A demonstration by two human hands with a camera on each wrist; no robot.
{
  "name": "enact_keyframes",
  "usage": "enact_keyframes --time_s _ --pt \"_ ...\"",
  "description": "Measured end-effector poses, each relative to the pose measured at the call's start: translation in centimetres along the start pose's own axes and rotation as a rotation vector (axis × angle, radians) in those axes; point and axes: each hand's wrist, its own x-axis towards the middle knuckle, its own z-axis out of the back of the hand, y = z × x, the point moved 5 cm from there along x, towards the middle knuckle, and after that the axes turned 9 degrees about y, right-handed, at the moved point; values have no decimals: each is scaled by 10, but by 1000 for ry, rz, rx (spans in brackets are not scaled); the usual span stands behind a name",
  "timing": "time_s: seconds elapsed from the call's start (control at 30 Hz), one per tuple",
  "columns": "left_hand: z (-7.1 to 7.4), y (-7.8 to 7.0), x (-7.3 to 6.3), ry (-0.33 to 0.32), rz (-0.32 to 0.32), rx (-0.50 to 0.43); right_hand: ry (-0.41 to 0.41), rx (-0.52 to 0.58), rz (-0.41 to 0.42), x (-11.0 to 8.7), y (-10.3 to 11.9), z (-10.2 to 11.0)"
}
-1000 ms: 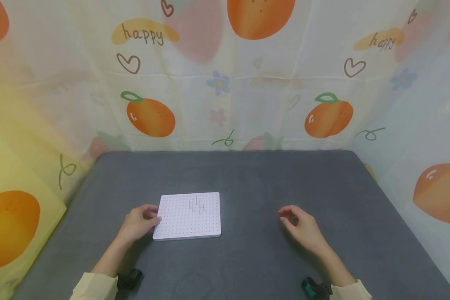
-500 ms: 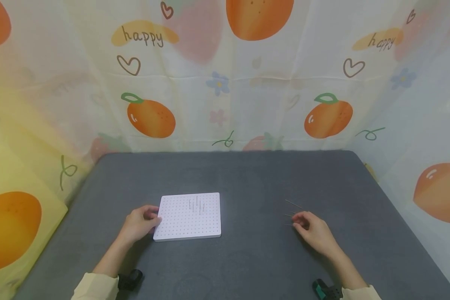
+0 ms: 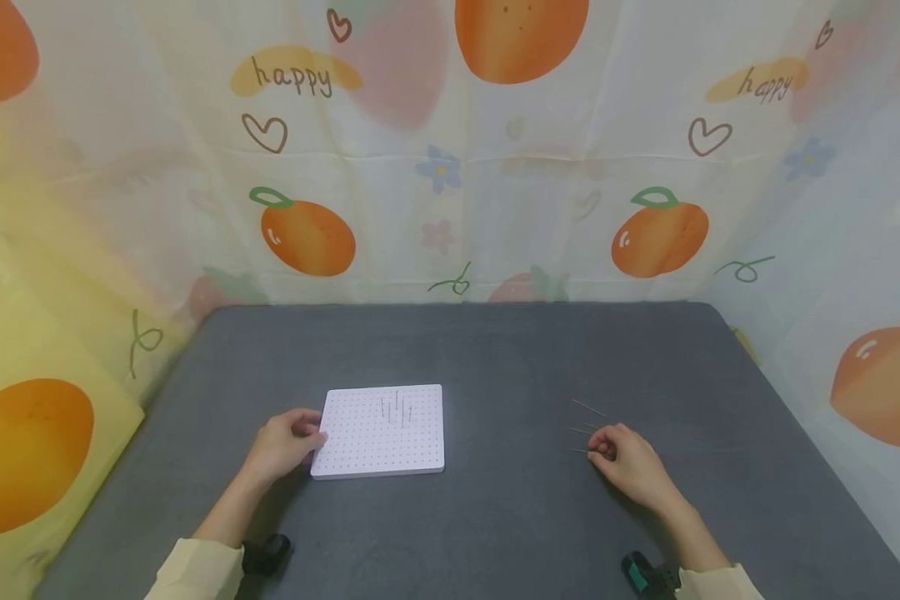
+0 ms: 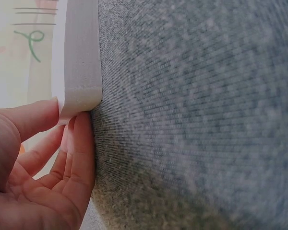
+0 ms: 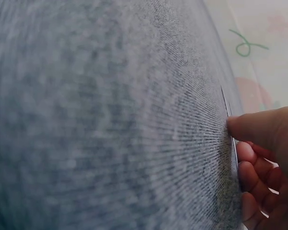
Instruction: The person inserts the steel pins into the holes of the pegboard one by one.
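A white pegboard (image 3: 378,454) lies on the left of the table, with several thin metal pins (image 3: 402,412) standing in its holes near the far side. My left hand (image 3: 281,442) holds the board's left edge. In the left wrist view its thumb (image 4: 41,117) is on the top face, with fingers curled against the side wall. Several thin metal pins (image 3: 588,407) lie loose at the right. My right hand (image 3: 630,467) pinches the nearest pin (image 3: 578,450); in the right wrist view the thumb (image 5: 252,127) touches it, fingers curled opposite.
The dark grey table (image 3: 495,350) reaches to a printed curtain (image 3: 525,167) hung behind it and at both sides. Black devices (image 3: 266,554) are strapped to both wrists.
My right hand has moved right and toward me, uncovering the loose pins, and its fingers have closed in at the nearest one. My left hand stays at the pegboard's edge.
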Motion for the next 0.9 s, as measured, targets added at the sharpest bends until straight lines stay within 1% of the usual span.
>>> enact_keyframes --time_s 0.17,0.27,0.6,0.77,0.9 --pt "0 1 0 -4 0 3 -9 -11 23 2 0 0" --pt "0 1 0 -5 -3 5 -11 -19 24 2 1 0" --pt "1 1 1 -7 -10 11 15 -38 -18 3 2 -1" --pt "0 2 2 -6 -11 10 29 -22 -44 5 -1 -1" --pt "0 3 3 0 -4 7 51 10 -55 5 -2 0"
